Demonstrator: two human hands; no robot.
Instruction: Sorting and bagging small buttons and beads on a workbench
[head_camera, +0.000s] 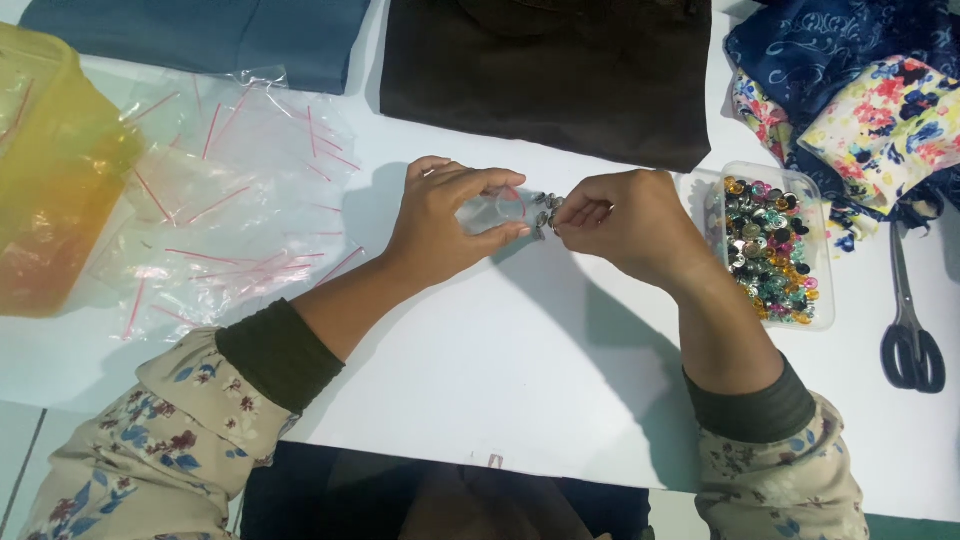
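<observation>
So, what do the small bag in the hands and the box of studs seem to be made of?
The small bag looks like thin clear plastic film: see-through, glossy, with a red seal strip. The box seems clear rigid plastic. Its studs shine like metal, perhaps coloured glass or plastic.

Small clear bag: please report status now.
Left hand grips small clear bag. Right hand fingers pinch metal pieces at its mouth. Nothing between them.

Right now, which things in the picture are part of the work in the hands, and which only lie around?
In use:
- left hand holding a small clear bag
- right hand pinching small metal pieces at the bag's mouth
- clear tub of coloured studs
- pile of empty zip bags

Lying about:
- scissors
- brown cloth
- blue cloth
- floral fabrics
- yellow bag
</observation>
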